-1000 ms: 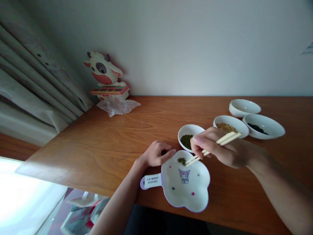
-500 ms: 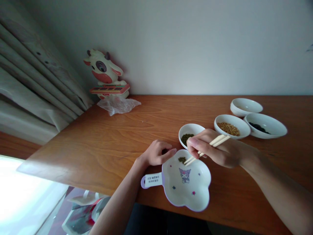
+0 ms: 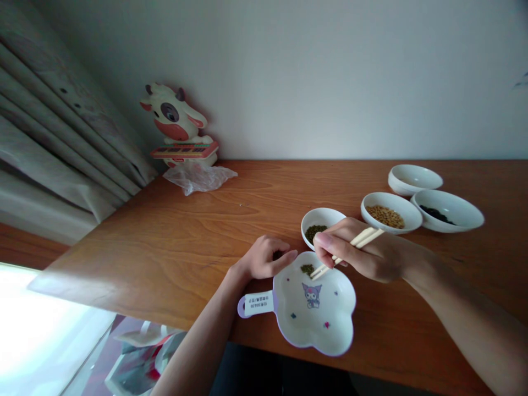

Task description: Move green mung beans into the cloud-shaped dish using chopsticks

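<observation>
My right hand (image 3: 363, 250) is closed around a pair of pale wooden chopsticks (image 3: 344, 254), slanting down to the left. Their tips rest in a white, purple-rimmed flower-shaped dish (image 3: 309, 330), beside a small pile of green beans (image 3: 307, 269). My left hand (image 3: 264, 257) lies on the table at the dish's upper left, fingers loosely bent and apart from the thumb, whose tip meets the rim. Just behind the dish, a white bowl (image 3: 324, 213) contains more green beans (image 3: 315, 233); my right hand partly covers it.
Farther right stand a bowl (image 3: 414, 220) of yellow beans (image 3: 385, 216), a bowl (image 3: 466, 212) with dark pieces (image 3: 437, 214), and another white bowl (image 3: 414, 179). A cow toy with a keyboard (image 3: 183, 129) and a plastic bag (image 3: 200, 177) sit at the back left.
The chopsticks and my right hand have shifted very slightly left. The left hand, dish and bowls look the same.
</observation>
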Action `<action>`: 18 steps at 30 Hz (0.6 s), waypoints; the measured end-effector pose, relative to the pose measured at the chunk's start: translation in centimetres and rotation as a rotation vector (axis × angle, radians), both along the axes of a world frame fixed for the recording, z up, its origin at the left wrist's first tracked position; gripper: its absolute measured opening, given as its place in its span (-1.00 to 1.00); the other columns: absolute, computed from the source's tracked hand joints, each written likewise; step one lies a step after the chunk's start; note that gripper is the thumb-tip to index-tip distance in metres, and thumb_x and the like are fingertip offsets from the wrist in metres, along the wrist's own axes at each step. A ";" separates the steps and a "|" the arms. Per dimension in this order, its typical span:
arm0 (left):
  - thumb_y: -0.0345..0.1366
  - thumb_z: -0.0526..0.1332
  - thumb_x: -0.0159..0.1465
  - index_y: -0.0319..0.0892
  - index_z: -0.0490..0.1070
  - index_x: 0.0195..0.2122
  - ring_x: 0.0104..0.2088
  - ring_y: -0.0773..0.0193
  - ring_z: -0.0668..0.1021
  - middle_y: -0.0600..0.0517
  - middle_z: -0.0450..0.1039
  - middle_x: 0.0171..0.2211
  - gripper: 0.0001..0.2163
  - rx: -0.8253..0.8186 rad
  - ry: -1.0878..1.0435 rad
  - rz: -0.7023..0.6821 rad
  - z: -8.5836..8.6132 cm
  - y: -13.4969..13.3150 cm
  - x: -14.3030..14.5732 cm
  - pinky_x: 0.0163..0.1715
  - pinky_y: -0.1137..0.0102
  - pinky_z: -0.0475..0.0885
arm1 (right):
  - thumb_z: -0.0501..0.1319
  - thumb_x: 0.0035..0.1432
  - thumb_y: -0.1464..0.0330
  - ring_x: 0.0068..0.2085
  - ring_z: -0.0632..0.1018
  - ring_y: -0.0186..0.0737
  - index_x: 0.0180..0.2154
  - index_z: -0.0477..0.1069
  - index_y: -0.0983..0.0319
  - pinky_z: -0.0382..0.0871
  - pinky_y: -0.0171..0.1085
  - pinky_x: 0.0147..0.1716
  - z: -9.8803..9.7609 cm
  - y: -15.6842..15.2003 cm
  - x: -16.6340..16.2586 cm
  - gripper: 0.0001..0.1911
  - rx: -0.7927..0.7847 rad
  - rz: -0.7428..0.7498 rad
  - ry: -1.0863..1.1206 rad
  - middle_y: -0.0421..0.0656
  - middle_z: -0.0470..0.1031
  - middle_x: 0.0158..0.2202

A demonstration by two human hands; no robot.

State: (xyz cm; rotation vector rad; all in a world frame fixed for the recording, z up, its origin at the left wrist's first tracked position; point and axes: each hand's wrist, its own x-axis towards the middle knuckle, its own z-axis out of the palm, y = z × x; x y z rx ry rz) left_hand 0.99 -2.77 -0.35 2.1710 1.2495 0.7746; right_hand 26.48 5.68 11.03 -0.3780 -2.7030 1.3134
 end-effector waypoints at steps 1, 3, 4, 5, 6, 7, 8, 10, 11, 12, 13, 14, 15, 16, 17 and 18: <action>-0.08 0.07 0.56 -0.22 0.53 -0.39 -0.48 0.36 0.44 0.02 0.50 -0.48 -0.55 0.000 -0.004 0.001 0.0 0.0 0.0 -0.43 0.41 0.28 | 0.00 0.61 0.14 -0.44 0.38 -0.33 -0.43 0.35 0.21 0.25 -0.26 -0.34 0.0 0.0 0.0 -0.47 -0.007 0.000 -0.001 -0.27 0.38 -0.48; -0.08 0.08 0.56 -0.22 0.53 -0.40 -0.48 0.35 0.43 0.02 0.49 -0.49 -0.55 -0.002 -0.010 0.002 -0.1 0.0 0.0 -0.43 0.41 0.28 | 0.00 0.61 0.15 -0.44 0.38 -0.33 -0.43 0.34 0.21 0.24 -0.26 -0.35 0.0 -0.1 -0.1 -0.47 -0.005 0.000 -0.002 -0.27 0.38 -0.48; -0.08 0.08 0.56 -0.22 0.52 -0.41 -0.48 0.36 0.43 0.02 0.48 -0.49 -0.54 -0.003 -0.014 0.002 -0.1 0.0 0.0 -0.43 0.41 0.28 | 0.00 0.61 0.15 -0.44 0.38 -0.33 -0.43 0.34 0.21 0.24 -0.26 -0.35 0.0 -0.1 0.0 -0.47 0.000 0.000 -0.002 -0.27 0.37 -0.48; -0.08 0.08 0.56 -0.22 0.51 -0.41 -0.48 0.36 0.42 0.02 0.48 -0.49 -0.54 -0.006 -0.017 0.001 -0.2 0.0 0.0 -0.42 0.41 0.28 | 0.00 0.61 0.15 -0.44 0.38 -0.33 -0.44 0.34 0.21 0.23 -0.26 -0.35 0.0 -0.1 0.0 -0.47 0.005 0.001 0.001 -0.27 0.37 -0.49; -0.08 0.08 0.56 -0.22 0.51 -0.42 -0.48 0.36 0.42 0.02 0.49 -0.48 -0.54 -0.010 -0.020 0.000 -0.3 0.0 0.0 -0.42 0.41 0.29 | 0.00 0.61 0.15 -0.45 0.38 -0.33 -0.44 0.34 0.21 0.23 -0.26 -0.36 0.0 -0.1 0.1 -0.47 0.009 0.001 0.004 -0.27 0.37 -0.49; -0.08 0.08 0.56 -0.22 0.50 -0.42 -0.48 0.36 0.42 0.02 0.49 -0.48 -0.54 -0.014 -0.022 0.000 -0.3 0.0 0.0 -0.41 0.40 0.29 | 0.00 0.61 0.15 -0.45 0.38 -0.33 -0.44 0.34 0.21 0.23 -0.26 -0.36 0.0 -0.2 0.1 -0.46 0.011 0.001 0.008 -0.27 0.37 -0.50; -0.09 0.09 0.56 -0.22 0.50 -0.42 -0.47 0.35 0.43 0.02 0.49 -0.47 -0.54 -0.016 -0.025 0.000 -0.3 0.0 -0.1 -0.41 0.40 0.30 | 0.00 0.61 0.14 -0.45 0.38 -0.33 -0.44 0.34 0.21 0.23 -0.26 -0.36 0.0 -0.2 0.1 -0.46 0.012 -0.001 0.010 -0.27 0.37 -0.50; -0.09 0.09 0.56 -0.22 0.50 -0.42 -0.47 0.35 0.43 0.01 0.50 -0.46 -0.55 -0.019 -0.024 0.001 -0.4 0.0 -0.1 -0.40 0.39 0.30 | 0.00 0.62 0.13 -0.45 0.39 -0.33 -0.45 0.34 0.21 0.25 -0.26 -0.35 0.0 -0.3 0.0 -0.44 0.017 -0.009 0.015 -0.26 0.38 -0.50; -0.08 0.09 0.56 -0.22 0.50 -0.42 -0.47 0.35 0.42 0.02 0.50 -0.46 -0.55 -0.020 -0.022 0.001 -0.4 0.0 -0.1 -0.40 0.39 0.29 | -0.01 0.62 0.12 -0.45 0.39 -0.32 -0.45 0.34 0.22 0.25 -0.26 -0.35 0.0 -0.3 -0.1 -0.43 0.023 -0.010 0.019 -0.26 0.38 -0.50; -0.08 0.09 0.56 -0.21 0.49 -0.42 -0.48 0.35 0.42 0.02 0.49 -0.46 -0.55 -0.020 -0.020 0.003 -0.3 0.0 -0.1 -0.41 0.39 0.28 | -0.03 0.62 0.12 -0.45 0.40 -0.32 -0.46 0.34 0.22 0.26 -0.26 -0.34 0.0 -0.3 -0.2 -0.42 0.031 -0.010 0.028 -0.25 0.39 -0.50; -0.08 0.09 0.56 -0.21 0.48 -0.43 -0.48 0.36 0.41 0.02 0.48 -0.47 -0.54 -0.022 -0.016 0.004 -0.3 0.0 -0.1 -0.42 0.39 0.27 | -0.04 0.63 0.10 -0.45 0.41 -0.32 -0.46 0.35 0.21 0.26 -0.25 -0.33 0.1 -0.3 -0.2 -0.40 0.042 -0.006 0.041 -0.25 0.40 -0.50; -0.08 0.09 0.57 -0.21 0.46 -0.44 -0.49 0.37 0.40 0.03 0.46 -0.49 -0.54 -0.026 -0.010 0.006 -0.2 0.0 -0.1 -0.42 0.39 0.25 | -0.06 0.63 0.09 -0.44 0.42 -0.31 -0.46 0.36 0.21 0.27 -0.25 -0.33 0.2 -0.2 -0.1 -0.39 0.049 0.000 0.055 -0.24 0.42 -0.50; -0.08 0.08 0.57 -0.21 0.44 -0.45 -0.50 0.37 0.38 0.04 0.44 -0.50 -0.53 -0.029 -0.004 0.009 -0.2 0.0 -0.1 -0.43 0.40 0.24 | -0.08 0.63 0.08 -0.43 0.44 -0.31 -0.45 0.37 0.21 0.27 -0.24 -0.32 0.4 0.0 0.1 -0.38 0.053 0.002 0.068 -0.23 0.44 -0.48; -0.07 0.08 0.57 -0.21 0.43 -0.46 -0.51 0.38 0.38 0.05 0.43 -0.51 -0.52 -0.031 0.003 0.010 -0.2 0.0 0.0 -0.43 0.40 0.23 | -0.09 0.64 0.07 -0.43 0.45 -0.30 -0.44 0.39 0.21 0.28 -0.24 -0.32 0.6 0.2 0.4 -0.37 0.056 -0.006 0.081 -0.22 0.47 -0.48; -0.07 0.07 0.57 -0.21 0.41 -0.47 -0.50 0.38 0.38 0.05 0.43 -0.51 -0.52 -0.031 0.010 0.009 -0.1 0.0 0.0 -0.43 0.40 0.23 | -0.10 0.64 0.07 -0.43 0.46 -0.30 -0.44 0.41 0.21 0.28 -0.23 -0.32 0.8 0.5 0.8 -0.35 0.062 -0.024 0.093 -0.21 0.49 -0.48; -0.07 0.07 0.58 -0.21 0.41 -0.47 -0.50 0.38 0.38 0.04 0.44 -0.50 -0.51 -0.031 0.015 0.007 -0.1 0.0 0.0 -0.43 0.40 0.23 | -0.10 0.64 0.06 -0.43 0.46 -0.30 -0.44 0.42 0.20 0.27 -0.22 -0.33 1.1 0.9 1.4 -0.34 0.072 -0.054 0.109 -0.21 0.50 -0.48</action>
